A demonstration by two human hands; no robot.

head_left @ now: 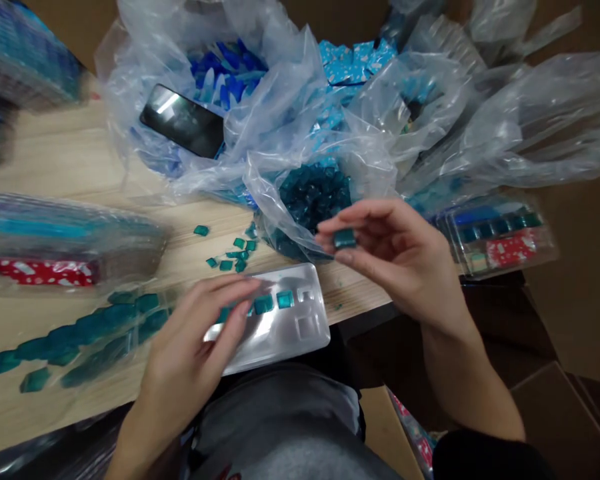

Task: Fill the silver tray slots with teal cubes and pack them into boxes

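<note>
1. Right hand [413, 260] of mine is raised at the near edge of the table [105, 167], thumb and fingers pinching one teal piece [345, 239].
2. That piece is small, squarish and glossy, dark blue-green; it sits at my fingertips, just in front of an opened bag and above the right end of my tray.
3. My left hand [195, 327] lies over the left part of the clear plastic tray [285, 339], thumb and fingers slightly parted; I cannot tell whether they grip anything.
4. Square hollows line the tray, and brighter teal squares [285, 299] fill several in the upper row, partly hidden by my fingers.
5. Beyond it, the clear bag [263, 170] holds a heap of dark teal pieces [317, 193].
6. Loose teal bits [237, 255] lie scattered on the wood between bag and tray.
7. Farther back, another bag [153, 40] holds blue pieces [227, 73], with a phone [183, 120] lying on its plastic.
8. To the right, a clear pack [500, 240] contains blue, dark teal and red patterned contents.
</note>
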